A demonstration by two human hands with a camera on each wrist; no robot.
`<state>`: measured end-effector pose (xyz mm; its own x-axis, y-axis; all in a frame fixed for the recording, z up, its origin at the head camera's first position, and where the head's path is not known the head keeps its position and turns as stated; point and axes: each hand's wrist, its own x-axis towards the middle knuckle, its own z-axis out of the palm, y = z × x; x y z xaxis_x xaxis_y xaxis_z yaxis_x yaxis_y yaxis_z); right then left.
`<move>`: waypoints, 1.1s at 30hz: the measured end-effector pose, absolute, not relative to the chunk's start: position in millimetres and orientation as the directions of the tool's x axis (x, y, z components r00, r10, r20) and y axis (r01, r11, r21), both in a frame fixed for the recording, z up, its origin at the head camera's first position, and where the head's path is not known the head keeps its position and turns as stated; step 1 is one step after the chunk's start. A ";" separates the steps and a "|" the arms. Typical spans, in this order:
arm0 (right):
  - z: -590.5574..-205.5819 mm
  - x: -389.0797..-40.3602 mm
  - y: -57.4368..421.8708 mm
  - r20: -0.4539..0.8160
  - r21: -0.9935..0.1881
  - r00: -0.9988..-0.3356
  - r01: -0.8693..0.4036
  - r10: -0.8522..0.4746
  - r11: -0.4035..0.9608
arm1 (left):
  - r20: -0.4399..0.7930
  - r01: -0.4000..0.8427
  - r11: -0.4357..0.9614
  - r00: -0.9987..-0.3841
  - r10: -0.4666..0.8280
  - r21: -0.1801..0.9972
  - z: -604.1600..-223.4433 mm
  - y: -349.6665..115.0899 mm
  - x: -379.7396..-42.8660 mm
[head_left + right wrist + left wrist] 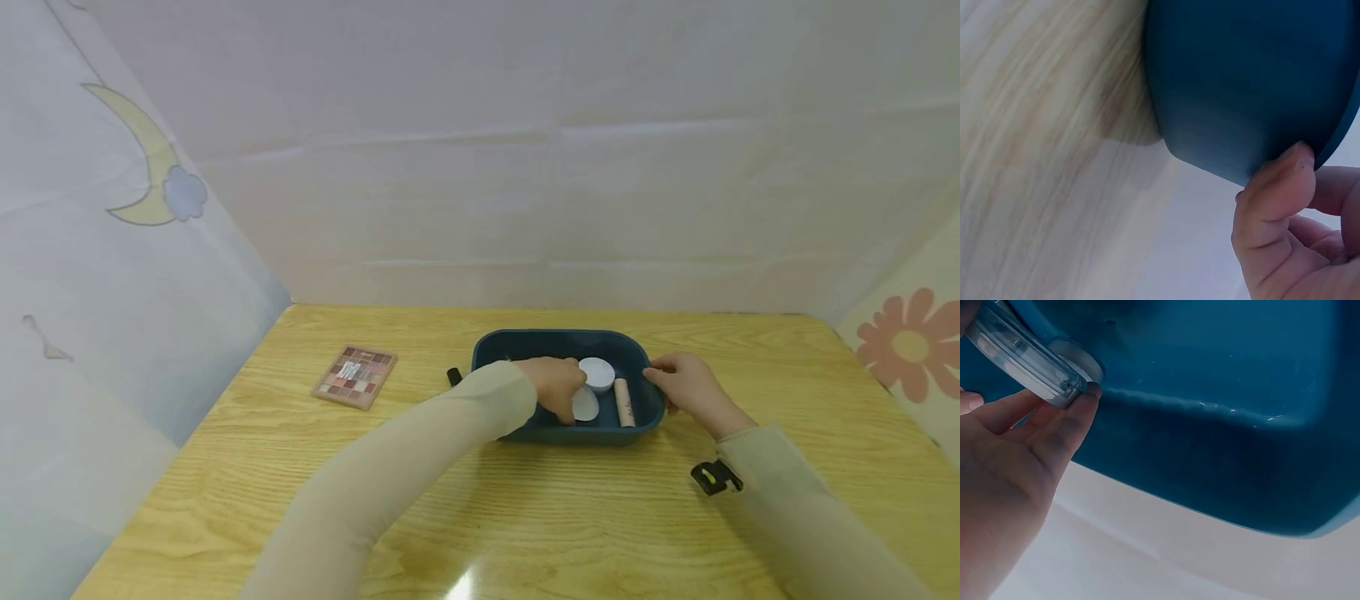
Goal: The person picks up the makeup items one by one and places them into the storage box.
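Observation:
A dark blue rectangular bin (577,437) with rounded corners stands on the wooden table. My left hand (557,385) reaches inside it and pinches a rounded case (586,405), which looks white in the head view. In the left wrist view this case (1022,359) is clear plastic, held between thumb and fingers; its contents are unclear. Just behind it lies a round white jar (597,374), and to the right a pale pink tube (624,403). At the bin's right end, my right hand (678,382) grips the rim between thumb and fingers. My left forearm hides the bin's left part.
An eyeshadow palette (354,377) lies on the table (420,325) at the left. Close to the bin's left end is a small black cylindrical thing (453,376), partly hidden by the sleeve. A pale cloth backdrop (480,200) hangs behind the table.

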<state>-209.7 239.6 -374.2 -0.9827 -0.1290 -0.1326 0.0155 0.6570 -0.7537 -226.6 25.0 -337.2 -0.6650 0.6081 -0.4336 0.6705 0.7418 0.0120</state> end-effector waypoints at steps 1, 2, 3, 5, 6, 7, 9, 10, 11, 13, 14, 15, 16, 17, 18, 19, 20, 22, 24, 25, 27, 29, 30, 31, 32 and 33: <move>-374.4 -209.4 239.8 -0.131 -0.753 -0.983 0.015 -0.127 0.658 | -0.437 0.668 0.744 -0.664 0.606 0.016 -337.7 26.0 -227.4; -374.5 -209.1 240.2 -0.129 -0.752 -0.984 0.015 -0.125 0.659 | -0.443 0.664 0.748 -0.664 0.603 0.022 -338.3 27.0 -228.2; -374.4 -208.9 240.4 -0.127 -0.750 -0.984 0.014 -0.124 0.661 | -0.449 0.661 0.750 -0.662 0.600 0.027 -339.0 28.3 -229.1; -373.7 -208.1 240.4 -0.127 -0.748 -0.984 0.013 -0.123 0.664 | -0.464 0.655 0.754 -0.658 0.593 0.036 -340.4 31.3 -230.9; -373.3 -207.9 240.4 -0.127 -0.747 -0.984 0.014 -0.121 0.665 | -0.471 0.653 0.756 -0.653 0.592 0.046 -340.9 32.6 -231.8; -372.9 -207.8 240.4 -0.129 -0.747 -0.985 0.018 -0.118 0.665 | -0.478 0.650 0.758 -0.649 0.592 0.055 -341.2 33.9 -232.4; -372.6 -207.6 240.1 -0.131 -0.746 -0.985 0.023 -0.112 0.666 | -0.490 0.647 0.759 -0.642 0.590 0.065 -341.5 35.8 -233.1; -372.5 -207.6 239.9 -0.133 -0.746 -0.985 0.027 -0.109 0.666 | -0.495 0.642 0.763 -0.641 0.586 0.072 -341.3 36.3 -233.2; -372.6 -207.6 239.6 -0.136 -0.747 -0.985 0.032 -0.106 0.665 | -0.501 0.639 0.765 -0.640 0.583 0.074 -341.3 36.7 -233.2; -372.6 -207.6 239.1 -0.136 -0.747 -0.985 0.035 -0.101 0.664 | -0.512 0.634 0.771 -0.642 0.571 0.065 -341.0 36.9 -232.5; -372.6 -207.6 238.8 -0.136 -0.747 -0.985 0.035 -0.102 0.663 | -0.517 0.629 0.776 -0.646 0.562 0.057 -340.7 36.9 -231.9; -372.7 -207.7 238.6 -0.134 -0.748 -0.986 0.033 -0.102 0.663 | -0.520 0.627 0.777 -0.649 0.556 0.049 -340.3 36.9 -231.2; -372.6 -207.7 238.5 -0.133 -0.748 -0.986 0.031 -0.103 0.663 | -0.523 0.622 0.782 -0.653 0.548 0.044 -339.5 37.0 -230.1; -372.5 -207.6 238.4 -0.131 -0.749 -0.986 0.030 -0.104 0.662 | -0.524 0.620 0.784 -0.656 0.543 0.036 -338.6 37.1 -228.9; -372.3 -207.5 238.3 -0.130 -0.749 -0.986 0.029 -0.104 0.662 | -0.524 0.616 0.787 -0.660 0.538 0.031 -337.1 37.3 -227.4; -372.1 -207.4 238.4 -0.130 -0.750 -0.986 0.028 -0.105 0.661 | -0.523 0.614 0.789 -0.664 0.535 0.026 -336.1 37.6 -226.3; -371.8 -207.3 238.4 -0.130 -0.751 -0.986 0.028 -0.106 0.660 | -0.521 0.614 0.789 -0.667 0.533 0.021 -336.0 38.1 -225.9; -371.2 -206.9 238.4 -0.130 -0.752 -0.986 0.028 -0.107 0.659 | -0.519 0.616 0.788 -0.673 0.527 0.001 -338.0 39.8 -227.3; -370.8 -206.8 238.4 -0.131 -0.753 -0.986 0.028 -0.108 0.658 | -0.515 0.621 0.783 -0.679 0.524 -0.022 -342.2 41.7 -230.2; -370.8 -206.9 238.4 -0.132 -0.754 -0.985 0.029 -0.108 0.657 | -0.513 0.620 0.784 -0.685 0.518 -0.038 -345.0 42.7 -231.9; -371.0 -207.1 238.5 -0.132 -0.754 -0.985 0.029 -0.108 0.656 | -0.508 0.622 0.780 -0.693 0.511 -0.065 -347.3 43.9 -233.5; -371.8 -207.6 238.7 -0.132 -0.755 -0.986 0.030 -0.106 0.656 | -0.508 0.625 0.776 -0.696 0.507 -0.083 -345.9 43.8 -232.0; -372.3 -207.8 238.7 -0.132 -0.755 -0.986 0.032 -0.104 0.655 | -0.508 0.624 0.776 -0.699 0.504 -0.089 -343.6 43.4 -230.4; -373.0 -208.1 238.6 -0.132 -0.755 -0.986 0.034 -0.101 0.655 | -0.507 0.627 0.773 -0.698 0.505 -0.095 -341.5 43.1 -228.8; -373.7 -208.2 238.5 -0.128 -0.753 -0.987 0.033 -0.098 0.657 | -0.508 0.633 0.768 -0.695 0.508 -0.097 -338.8 42.5 -226.9; -374.5 -208.3 238.6 -0.123 -0.752 -0.988 0.031 -0.094 0.658 | -0.509 0.634 0.768 -0.693 0.510 -0.095 -336.5 41.9 -225.1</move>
